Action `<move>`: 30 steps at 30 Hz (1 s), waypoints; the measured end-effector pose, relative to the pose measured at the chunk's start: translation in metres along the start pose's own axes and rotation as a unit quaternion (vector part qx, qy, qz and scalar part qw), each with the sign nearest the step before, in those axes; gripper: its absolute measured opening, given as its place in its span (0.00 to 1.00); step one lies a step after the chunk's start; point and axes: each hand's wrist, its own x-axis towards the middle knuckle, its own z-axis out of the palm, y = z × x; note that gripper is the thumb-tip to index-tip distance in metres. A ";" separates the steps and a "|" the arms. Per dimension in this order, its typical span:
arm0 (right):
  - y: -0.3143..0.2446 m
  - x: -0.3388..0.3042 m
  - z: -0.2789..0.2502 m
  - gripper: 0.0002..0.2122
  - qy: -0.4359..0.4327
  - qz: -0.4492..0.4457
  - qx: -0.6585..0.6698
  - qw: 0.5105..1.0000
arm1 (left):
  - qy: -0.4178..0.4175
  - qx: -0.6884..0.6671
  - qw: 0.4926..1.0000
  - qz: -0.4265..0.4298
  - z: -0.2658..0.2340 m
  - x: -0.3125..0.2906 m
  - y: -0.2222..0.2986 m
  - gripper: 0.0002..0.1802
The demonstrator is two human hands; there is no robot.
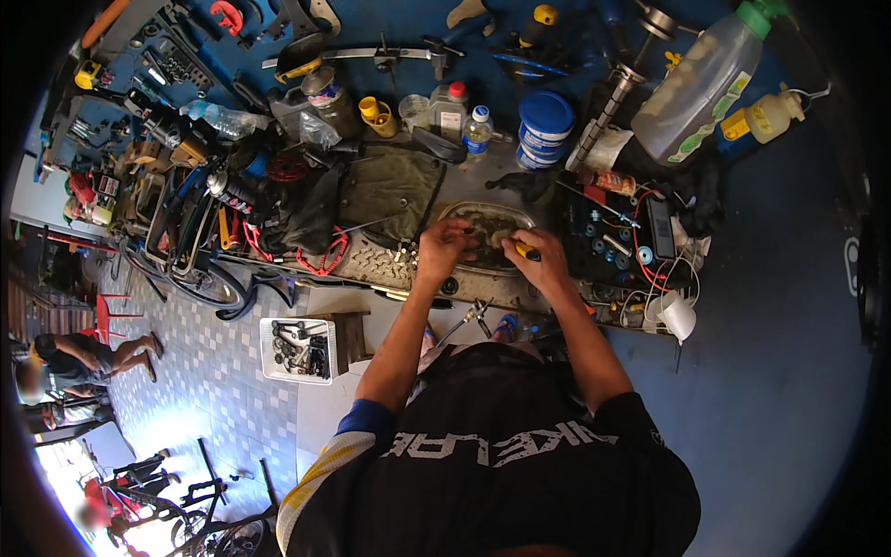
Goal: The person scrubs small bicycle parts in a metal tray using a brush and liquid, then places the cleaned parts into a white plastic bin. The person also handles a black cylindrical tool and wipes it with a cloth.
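Both my hands are over a shallow tray (pixel 529 220) on the workbench, with murky brownish contents inside it. My left hand (pixel 445 251) is at the tray's left side, its fingers bent together around something small and dark that I cannot make out. At the right side, my right hand (pixel 543 262) is closed on a tool with a yellow-and-black handle (pixel 527 252). The working end of that tool points toward my left hand and is too unclear to name. Small metal parts (pixel 406 252) lie on the bench left of my left hand.
A dark cloth (pixel 394 190) lies behind and left of the tray. Bottles and a blue-lidded tub (pixel 546 125) stand at the back. Loose hardware and a phone (pixel 660 230) are on the right. A white basket of parts (pixel 299 351) is below left; a person (pixel 83 357) is farther left.
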 end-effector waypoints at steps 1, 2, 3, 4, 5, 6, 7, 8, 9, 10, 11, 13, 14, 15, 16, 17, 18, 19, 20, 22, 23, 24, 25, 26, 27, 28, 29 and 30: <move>0.001 -0.002 -0.002 0.10 -0.013 0.000 -0.019 1.000 | -0.002 -0.020 1.000 -0.007 -0.002 0.001 -0.001 0.17; 0.001 -0.003 -0.004 0.09 -0.027 -0.001 -0.038 0.999 | -0.003 -0.040 0.999 -0.013 -0.003 0.001 -0.003 0.17; 0.006 -0.007 -0.004 0.09 -0.022 -0.004 -0.040 0.999 | -0.001 -0.053 0.998 -0.018 -0.002 0.001 -0.002 0.16; 0.010 -0.009 -0.003 0.09 -0.018 -0.006 -0.042 0.999 | 0.001 -0.067 0.998 -0.022 -0.001 0.001 -0.002 0.16; 0.014 -0.012 -0.002 0.09 -0.013 -0.009 -0.044 0.999 | 0.003 -0.080 0.996 -0.026 0.000 0.001 -0.001 0.15; 0.015 -0.012 -0.002 0.10 -0.015 0.016 -0.040 0.999 | 0.006 -0.090 0.995 -0.032 0.002 0.001 0.001 0.15; 0.017 -0.012 -0.002 0.11 -0.016 0.041 -0.035 0.998 | 0.009 -0.101 0.994 -0.037 0.005 0.001 0.003 0.15; 0.018 -0.012 -0.002 0.12 -0.017 0.066 -0.031 0.997 | 0.011 -0.111 0.993 -0.043 0.007 0.000 0.005 0.14; 0.015 -0.008 -0.003 0.13 -0.035 0.112 -0.026 0.993 | 0.011 -0.114 0.992 -0.042 0.006 0.001 0.005 0.14; 0.005 -0.002 -0.005 0.14 -0.054 0.157 -0.020 0.986 | 0.010 -0.118 0.992 -0.041 0.004 0.002 0.003 0.15; -0.004 0.004 -0.008 0.16 -0.073 0.201 -0.015 0.977 | 0.009 -0.121 0.992 -0.040 0.003 0.003 0.001 0.15; -0.028 0.017 -0.014 0.18 -0.055 0.220 0.062 0.972 | 0.019 -0.127 0.991 -0.023 0.003 0.006 -0.004 0.16; -0.037 0.021 -0.012 0.20 -0.046 0.229 0.100 0.967 | 0.025 -0.130 0.991 -0.015 0.003 0.007 -0.005 0.17; -0.040 0.021 -0.005 0.19 -0.035 0.238 0.157 0.958 | 0.032 -0.110 0.993 -0.001 0.006 0.007 -0.005 0.17; -0.043 0.021 0.003 0.18 -0.024 0.245 0.213 0.946 | 0.040 -0.090 0.995 0.013 0.010 0.007 -0.002 0.17; -0.046 0.022 0.011 0.17 -0.012 0.252 0.268 0.930 | 0.048 -0.070 0.996 0.027 0.013 0.007 0.001 0.17; -0.058 0.020 0.013 0.15 0.021 0.196 0.225 0.954 | 0.059 -0.056 0.996 0.034 0.014 0.007 0.003 0.17; -0.056 0.020 0.013 0.14 0.029 0.173 0.190 0.966 | 0.070 -0.043 0.996 0.040 0.015 0.006 0.006 0.17; -0.051 0.020 0.014 0.14 0.037 0.151 0.155 0.976 | 0.081 -0.029 0.995 0.046 0.016 0.006 0.009 0.17; -0.045 0.022 0.011 0.18 0.021 0.165 0.112 0.980 | 0.093 -0.031 0.994 0.044 0.010 0.006 0.006 0.17; -0.044 0.021 0.013 0.18 0.008 0.174 0.131 0.976 | 0.099 -0.032 0.994 0.043 0.008 0.006 0.004 0.17; -0.045 0.019 0.013 0.18 -0.005 0.186 0.147 0.971 | 0.093 -0.034 0.994 0.049 0.007 0.006 0.004 0.16; -0.046 0.018 0.013 0.18 -0.018 0.198 0.163 0.966 | 0.088 -0.035 0.994 0.056 0.007 0.007 0.003 0.16; -0.048 0.017 0.016 0.18 0.007 0.143 0.160 0.977 | 0.082 -0.036 0.994 0.062 0.007 0.007 0.002 0.15; -0.047 0.018 0.016 0.18 0.009 0.149 0.151 0.977 | 0.091 -0.038 0.993 0.062 0.007 0.008 0.002 0.15; -0.045 0.020 0.014 0.18 0.010 0.154 0.141 0.978 | 0.099 -0.040 0.992 0.061 0.007 0.008 0.001 0.15; -0.043 0.020 0.012 0.17 0.012 0.160 0.131 0.978 | 0.108 -0.042 0.991 0.061 0.008 0.009 0.001 0.14; -0.044 0.019 0.010 0.16 0.015 0.175 0.146 0.974 | 0.103 -0.034 0.992 0.059 0.007 0.009 0.000 0.14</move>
